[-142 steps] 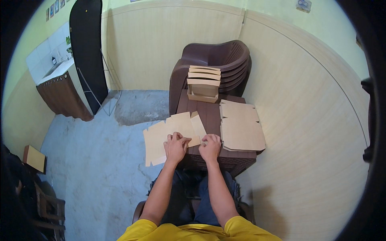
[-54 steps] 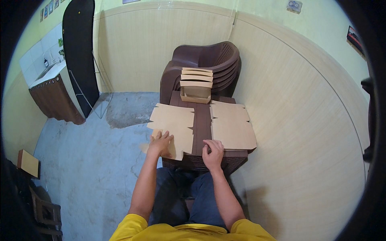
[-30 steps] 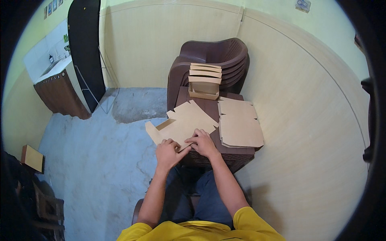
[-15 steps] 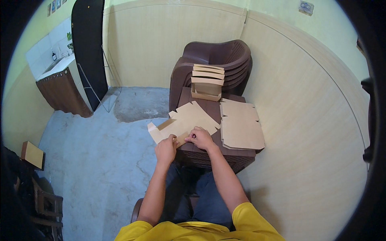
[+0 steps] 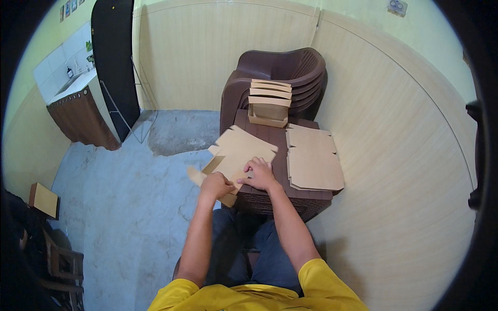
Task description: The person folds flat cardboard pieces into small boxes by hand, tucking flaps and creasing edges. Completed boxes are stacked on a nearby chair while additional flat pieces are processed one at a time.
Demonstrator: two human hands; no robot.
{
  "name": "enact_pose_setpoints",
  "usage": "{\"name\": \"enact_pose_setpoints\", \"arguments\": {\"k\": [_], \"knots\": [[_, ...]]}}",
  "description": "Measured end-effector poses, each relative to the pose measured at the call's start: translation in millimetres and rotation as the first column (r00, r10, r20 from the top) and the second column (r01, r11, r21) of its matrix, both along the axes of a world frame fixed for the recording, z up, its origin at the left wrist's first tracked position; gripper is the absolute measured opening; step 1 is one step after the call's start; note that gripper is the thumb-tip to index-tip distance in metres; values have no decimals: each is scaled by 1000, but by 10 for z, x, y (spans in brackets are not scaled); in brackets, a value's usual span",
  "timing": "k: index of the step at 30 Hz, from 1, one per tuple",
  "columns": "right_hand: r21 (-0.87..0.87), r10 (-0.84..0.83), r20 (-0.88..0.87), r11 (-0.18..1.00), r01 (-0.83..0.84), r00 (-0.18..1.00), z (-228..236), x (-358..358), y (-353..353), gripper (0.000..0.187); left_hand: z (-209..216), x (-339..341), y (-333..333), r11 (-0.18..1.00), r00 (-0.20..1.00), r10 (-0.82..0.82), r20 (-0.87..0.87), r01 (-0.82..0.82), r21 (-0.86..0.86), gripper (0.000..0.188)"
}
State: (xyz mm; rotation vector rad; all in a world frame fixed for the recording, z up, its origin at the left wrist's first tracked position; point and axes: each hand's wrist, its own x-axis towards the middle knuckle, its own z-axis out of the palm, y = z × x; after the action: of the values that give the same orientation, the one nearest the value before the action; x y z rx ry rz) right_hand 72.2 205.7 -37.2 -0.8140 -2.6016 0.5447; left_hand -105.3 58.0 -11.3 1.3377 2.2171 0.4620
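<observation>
A partly folded brown cardboard box blank [image 5: 245, 144] lies at an angle over the table's left front corner, its left and near flaps raised. My left hand [image 5: 216, 186] is closed on its near edge, fingers curled over the fold. On the right part of the same blank rests my right hand [image 5: 259, 175], its thumb and bent fingers apart with a gap between them. To the right lies a stack of flat cardboard blanks [image 5: 315, 160]. Folded open cardboard boxes [image 5: 268, 115], nested in one another, stand at the table's far end.
The brown woven-pattern table [image 5: 280, 194] stands before my knees. Stacked brown plastic chairs [image 5: 306, 78] are behind it, near the wall corner. A dark wooden chair [image 5: 65, 264] and a small box [image 5: 43, 200] are at the left; a curtained sink counter [image 5: 83, 119] is farther back.
The blank has turned and shifted slightly left. My left hand has rolled over its near edge, which now tips down. My right hand has loosened from a pinch to spread fingers.
</observation>
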Motion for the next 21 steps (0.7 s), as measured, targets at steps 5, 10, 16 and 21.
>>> {"name": "enact_pose_setpoints", "arguments": {"k": [5, 10, 16, 21], "knots": [[3, -20, -39, 1000, 20, 999, -11, 11, 137, 56, -27, 410, 49, 978, 960, 7, -280, 52, 202, 34], [-152, -286, -229, 955, 256, 931, -171, 127, -8, 77, -334, 391, 220, 819, 985, -45, -168, 132, 558, 39], [-188, -171, -85, 970, 153, 982, -164, 285, 4, 102, -582, 411, 292, 837, 967, -56, -250, 182, 515, 60], [-154, -139, -87, 980, 125, 986, -103, 300, -46, 108, -656, 311, 347, 861, 935, -175, -308, 297, 413, 55]]}}
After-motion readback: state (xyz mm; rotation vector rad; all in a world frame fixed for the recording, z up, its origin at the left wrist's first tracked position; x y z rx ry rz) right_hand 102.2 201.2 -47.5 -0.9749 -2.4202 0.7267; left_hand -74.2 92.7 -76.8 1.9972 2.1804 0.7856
